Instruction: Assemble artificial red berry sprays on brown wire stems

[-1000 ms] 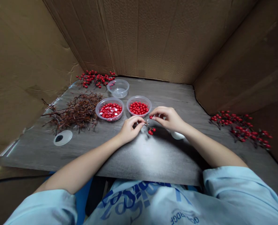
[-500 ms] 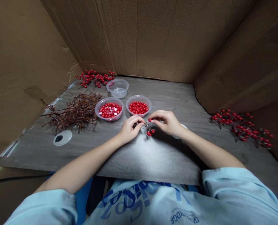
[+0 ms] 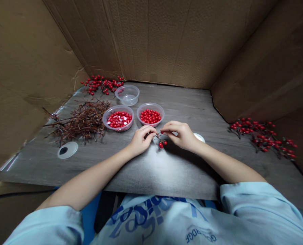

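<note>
Between finger and thumb, my left hand [image 3: 140, 140] pinches a thin brown twig [image 3: 158, 136]. Two red berries [image 3: 163, 144] hang from its lower stems, above the table. My right hand [image 3: 181, 135] is closed on a single red berry [image 3: 162, 132], mostly covered by the fingertips, at the tip of an upper stem of the twig. Just beyond my hands stands a clear plastic bowl [image 3: 163, 115] of loose red berries. To its left, a second clear bowl [image 3: 105, 121] holds red berries mixed with white pieces.
An unfilled clear bowl [image 3: 127, 89] sits farther back. Bare brown twigs [image 3: 83, 120] are heaped at the left, near a white disc with a black spot [image 3: 67, 150]. Berry sprigs lie at the back left [image 3: 102, 84] and right [image 3: 266, 137]. A white round object [image 3: 199, 137] is partly behind my right wrist. Cardboard walls surround the table.
My right hand has brought its berry left and slightly down onto the twig's stem tip. The twig's hanging berries have shifted a little left. My left hand keeps its pinch.
</note>
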`<action>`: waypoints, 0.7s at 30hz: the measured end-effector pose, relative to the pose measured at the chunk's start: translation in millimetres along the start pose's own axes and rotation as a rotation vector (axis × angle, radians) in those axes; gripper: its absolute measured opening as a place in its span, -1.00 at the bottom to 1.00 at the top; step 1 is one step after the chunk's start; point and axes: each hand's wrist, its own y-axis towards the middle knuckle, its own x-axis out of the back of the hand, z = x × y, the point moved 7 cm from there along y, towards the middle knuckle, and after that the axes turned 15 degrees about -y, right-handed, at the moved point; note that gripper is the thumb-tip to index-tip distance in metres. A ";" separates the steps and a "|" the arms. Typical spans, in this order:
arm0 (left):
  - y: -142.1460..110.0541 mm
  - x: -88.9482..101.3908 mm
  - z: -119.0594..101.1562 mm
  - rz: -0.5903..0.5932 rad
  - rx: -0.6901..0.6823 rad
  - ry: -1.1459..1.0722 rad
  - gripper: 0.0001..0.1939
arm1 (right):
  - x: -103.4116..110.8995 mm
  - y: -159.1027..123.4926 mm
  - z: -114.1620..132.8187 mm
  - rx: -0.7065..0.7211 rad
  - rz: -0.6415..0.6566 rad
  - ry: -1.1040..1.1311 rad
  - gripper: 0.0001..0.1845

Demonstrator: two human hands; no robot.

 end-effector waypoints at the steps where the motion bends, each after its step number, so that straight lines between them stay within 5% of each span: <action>1: -0.2 -0.2 0.3 0.003 0.006 -0.001 -0.91 | -0.1 -0.3 0.6 0.012 -0.010 -0.004 -0.79; 21: -3.4 -2.1 9.6 -0.004 0.059 -0.032 -0.90 | -5.4 -2.1 6.1 0.085 -0.058 -0.044 -0.80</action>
